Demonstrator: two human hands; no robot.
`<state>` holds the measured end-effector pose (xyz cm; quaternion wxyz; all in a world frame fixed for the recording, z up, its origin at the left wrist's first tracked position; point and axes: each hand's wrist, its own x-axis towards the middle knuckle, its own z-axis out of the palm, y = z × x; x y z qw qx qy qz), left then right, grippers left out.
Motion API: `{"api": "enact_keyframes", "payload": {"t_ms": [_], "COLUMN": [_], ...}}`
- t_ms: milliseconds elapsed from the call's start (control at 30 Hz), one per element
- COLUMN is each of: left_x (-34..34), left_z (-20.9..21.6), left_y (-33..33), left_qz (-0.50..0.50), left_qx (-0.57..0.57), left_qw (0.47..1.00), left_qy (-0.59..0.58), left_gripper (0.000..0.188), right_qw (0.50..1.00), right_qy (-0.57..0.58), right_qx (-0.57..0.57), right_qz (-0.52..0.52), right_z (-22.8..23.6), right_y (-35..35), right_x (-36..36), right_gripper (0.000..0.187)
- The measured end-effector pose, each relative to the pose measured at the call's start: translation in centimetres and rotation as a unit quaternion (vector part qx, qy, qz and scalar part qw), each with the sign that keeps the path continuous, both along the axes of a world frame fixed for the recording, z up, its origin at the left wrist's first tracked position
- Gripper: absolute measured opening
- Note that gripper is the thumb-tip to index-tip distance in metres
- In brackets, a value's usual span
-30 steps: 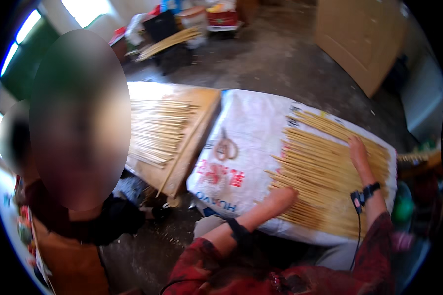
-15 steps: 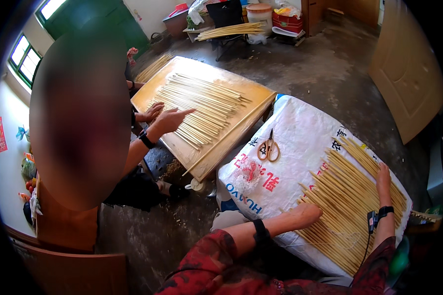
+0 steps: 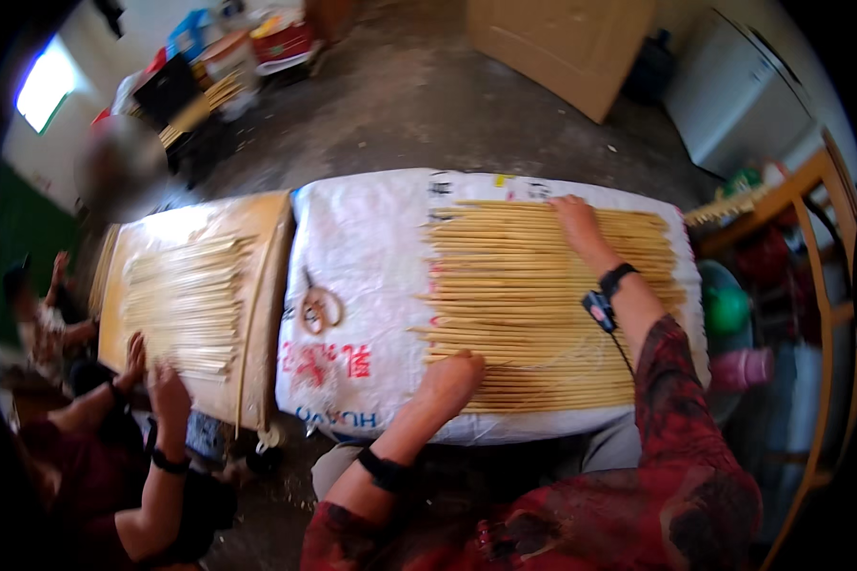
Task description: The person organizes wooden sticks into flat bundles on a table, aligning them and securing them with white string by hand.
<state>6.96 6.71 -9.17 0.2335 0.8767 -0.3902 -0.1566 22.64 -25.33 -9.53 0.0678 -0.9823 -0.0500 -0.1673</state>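
Observation:
A row of thin straw-coloured sticks [image 3: 533, 285] lies side by side on a white woven sack [image 3: 371, 228] in front of me. My left hand [image 3: 455, 381] is closed at the left ends of the nearer sticks; what its fingers grip, if anything, is hidden. Resting on the far part of the row, my right hand [image 3: 579, 228] has its fingers stretched toward the farthest sticks. Loose white thread [image 3: 576, 360] trails over the nearer sticks. Scissors with brown handles [image 3: 321, 306] lie left of the row, above a tangle of pale thread [image 3: 314, 369].
At left, a wooden table [image 3: 269, 276] carries more sticks [image 3: 186, 300], with a co-worker's hands [image 3: 169, 390] at its near side. A wooden chair [image 3: 814, 257], a green ball-like thing [image 3: 727, 310] and a pink cylinder [image 3: 743, 369] stand close on my right.
My view has swung right, so the sack and sticks now sit mid-picture. Both my hands remain at the sticks. The co-worker's pointing hand is now raised with its fingers bent.

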Motion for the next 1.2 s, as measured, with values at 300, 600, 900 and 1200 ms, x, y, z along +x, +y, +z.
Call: {"api": "enact_keyframes", "payload": {"t_ms": [300, 600, 900, 1200], "left_x": [-0.5, -0.6, -0.2, -1.0], "left_z": [4.5, 5.2, 2.8, 4.4], "left_y": [-0.6, -1.1, 0.3, 0.3], "left_qz": [0.058, 0.039, 0.026, 0.061], "left_qx": [0.007, -0.035, 0.003, 0.002], "left_qw": [0.997, 0.998, 0.999, 0.998], "left_qy": [0.045, 0.035, 0.031, 0.036], "left_gripper": [0.013, 0.012, 0.014, 0.017], "right_qw": [0.998, 0.998, 1.000, 0.997], "right_qy": [0.004, 0.030, 0.004, 0.035], "right_qx": [-0.033, -0.048, -0.002, -0.057], "right_qz": [-0.050, -0.030, 0.003, -0.022], "right_z": [1.5, 2.2, 1.1, 4.2], "right_y": [0.2, 0.5, 1.2, 1.3], "right_x": [-2.3, -2.2, -1.9, -3.4], "right_gripper": [0.015, 0.013, 0.013, 0.011]}}
